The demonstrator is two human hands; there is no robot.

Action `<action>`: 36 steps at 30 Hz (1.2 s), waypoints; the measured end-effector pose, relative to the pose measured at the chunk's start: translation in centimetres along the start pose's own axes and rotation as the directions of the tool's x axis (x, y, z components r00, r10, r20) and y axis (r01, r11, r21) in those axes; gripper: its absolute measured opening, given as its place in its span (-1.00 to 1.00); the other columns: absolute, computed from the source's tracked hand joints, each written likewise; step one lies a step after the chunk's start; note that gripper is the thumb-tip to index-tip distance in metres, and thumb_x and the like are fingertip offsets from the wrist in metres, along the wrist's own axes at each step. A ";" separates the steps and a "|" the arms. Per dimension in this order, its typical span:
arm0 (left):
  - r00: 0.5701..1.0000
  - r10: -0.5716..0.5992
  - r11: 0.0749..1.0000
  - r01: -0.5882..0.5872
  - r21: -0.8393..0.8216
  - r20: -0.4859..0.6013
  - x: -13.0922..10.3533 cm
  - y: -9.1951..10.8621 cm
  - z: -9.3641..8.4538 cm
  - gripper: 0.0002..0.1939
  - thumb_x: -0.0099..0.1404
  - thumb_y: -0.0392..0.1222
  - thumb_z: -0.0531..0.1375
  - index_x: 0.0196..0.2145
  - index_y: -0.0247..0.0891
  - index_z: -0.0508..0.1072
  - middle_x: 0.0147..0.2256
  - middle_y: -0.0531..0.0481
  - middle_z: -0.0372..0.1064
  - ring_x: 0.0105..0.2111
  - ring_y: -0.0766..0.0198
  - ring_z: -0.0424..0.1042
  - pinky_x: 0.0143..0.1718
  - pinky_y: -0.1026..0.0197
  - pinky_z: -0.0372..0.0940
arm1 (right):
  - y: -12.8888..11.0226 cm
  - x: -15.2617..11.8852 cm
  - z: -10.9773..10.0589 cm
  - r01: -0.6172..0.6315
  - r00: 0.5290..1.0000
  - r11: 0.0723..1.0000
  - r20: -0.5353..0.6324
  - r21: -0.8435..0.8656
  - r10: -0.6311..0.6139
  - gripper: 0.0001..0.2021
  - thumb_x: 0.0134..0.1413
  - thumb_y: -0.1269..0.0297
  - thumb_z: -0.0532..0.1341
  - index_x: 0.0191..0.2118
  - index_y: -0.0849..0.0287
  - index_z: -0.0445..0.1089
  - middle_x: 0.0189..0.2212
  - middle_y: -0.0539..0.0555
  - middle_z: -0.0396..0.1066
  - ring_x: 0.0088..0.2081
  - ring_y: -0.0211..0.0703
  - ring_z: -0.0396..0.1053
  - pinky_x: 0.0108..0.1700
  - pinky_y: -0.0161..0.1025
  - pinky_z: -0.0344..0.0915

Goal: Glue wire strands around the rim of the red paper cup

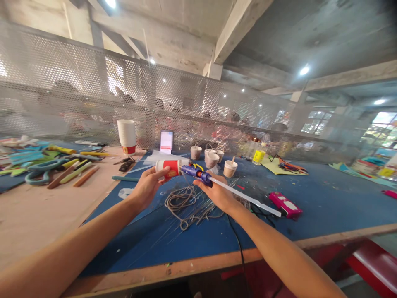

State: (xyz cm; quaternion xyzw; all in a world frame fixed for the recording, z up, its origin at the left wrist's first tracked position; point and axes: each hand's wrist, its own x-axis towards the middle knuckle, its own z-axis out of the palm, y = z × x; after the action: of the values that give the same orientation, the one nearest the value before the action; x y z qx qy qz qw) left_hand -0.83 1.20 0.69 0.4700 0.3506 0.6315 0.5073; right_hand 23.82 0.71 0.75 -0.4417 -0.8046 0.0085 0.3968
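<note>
My left hand point(148, 185) is wrapped round a red and white paper cup point(172, 169), held on its side above the blue mat. Closed on a blue hot glue gun point(196, 174) is my right hand point(217, 191); the gun's nozzle points left at the cup's end, and a long clear glue stick point(245, 196) sticks out of its back. Whether the nozzle touches the cup is too small to tell. Below both hands lies a loose coil of grey-brown cord point(181, 203) with thin clear strands.
Several small rope-wrapped cups point(212, 159) stand behind the hands. A stack of paper cups point(126, 134) and a phone point(166, 142) are at the back. Scissors point(46, 165) and clay-coloured sticks lie left; a magenta box point(285, 205) lies right. A black cable point(237, 236) crosses the front edge.
</note>
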 end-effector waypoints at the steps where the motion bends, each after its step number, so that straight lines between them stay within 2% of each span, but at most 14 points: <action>1: 1.000 0.000 1.000 0.000 0.000 -0.003 0.0 0.0 0.0 -0.64 0.07 -0.03 0.48 -0.22 -0.29 0.65 -0.20 -0.19 0.65 -0.11 -0.02 0.54 -0.07 0.04 0.34 | 0.0 0.0 0.0 0.000 1.000 1.000 -0.002 -0.005 0.000 -0.64 0.26 -0.14 0.25 -0.27 0.08 0.44 -0.41 0.11 0.53 -0.39 -0.01 0.46 -0.37 -0.22 0.19; 7: 1.000 -0.005 1.000 0.005 0.003 0.003 0.1 -0.2 0.0 -0.62 0.08 -0.03 0.47 -0.19 -0.29 0.65 -0.19 -0.18 0.65 -0.12 0.01 0.54 -0.07 0.08 0.33 | 0.1 -0.1 0.0 0.013 1.000 0.999 -0.015 -0.030 -0.014 -0.64 0.27 -0.14 0.24 -0.27 0.09 0.45 -0.43 0.08 0.54 -0.42 -0.06 0.46 -0.40 -0.25 0.18; 15: 1.000 0.008 1.000 -0.008 0.012 -0.005 0.2 -0.4 -0.2 -0.60 0.07 0.01 0.47 -0.19 -0.29 0.66 -0.18 -0.20 0.65 -0.10 -0.05 0.53 -0.05 0.02 0.32 | 0.2 -0.1 0.2 0.056 0.996 0.995 -0.059 -0.078 -0.061 -0.66 0.27 -0.10 0.27 -0.28 0.10 0.45 -0.44 0.05 0.55 -0.43 -0.08 0.49 -0.42 -0.28 0.18; 24: 1.000 0.005 1.000 -0.005 0.001 0.005 0.2 -0.3 -0.3 -0.67 0.11 -0.02 0.46 -0.21 -0.26 0.66 -0.19 -0.16 0.64 -0.12 0.03 0.52 -0.07 0.09 0.31 | 0.1 -0.1 0.2 0.059 0.996 0.993 -0.057 -0.105 -0.065 -0.69 0.26 -0.07 0.29 -0.27 0.10 0.45 -0.45 0.04 0.55 -0.44 -0.09 0.49 -0.43 -0.28 0.17; 30: 1.000 0.001 1.000 -0.001 0.004 -0.021 0.1 -0.1 0.0 -0.67 0.06 -0.03 0.48 -0.26 -0.26 0.66 -0.22 -0.16 0.65 -0.13 0.01 0.52 -0.10 0.08 0.31 | 0.2 -0.1 0.2 0.073 0.995 0.990 -0.058 -0.120 -0.081 -0.68 0.27 -0.07 0.28 -0.26 0.10 0.44 -0.47 0.04 0.55 -0.46 -0.09 0.49 -0.45 -0.27 0.16; 36: 1.000 0.003 1.000 -0.004 -0.005 -0.013 0.1 0.1 0.0 -0.64 0.08 -0.01 0.47 -0.22 -0.27 0.65 -0.17 -0.18 0.64 -0.09 -0.01 0.52 -0.06 0.05 0.31 | 0.2 -0.2 0.2 0.072 0.996 0.991 -0.052 -0.110 -0.078 -0.68 0.28 -0.07 0.26 -0.28 0.10 0.43 -0.48 0.04 0.54 -0.48 -0.10 0.47 -0.45 -0.27 0.16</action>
State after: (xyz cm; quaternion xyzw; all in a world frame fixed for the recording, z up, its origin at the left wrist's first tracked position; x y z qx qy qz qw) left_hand -0.83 1.26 0.85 0.4654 0.3513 0.6362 0.5052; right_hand 23.88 0.80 0.41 -0.4318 -0.8084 -0.0625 0.3951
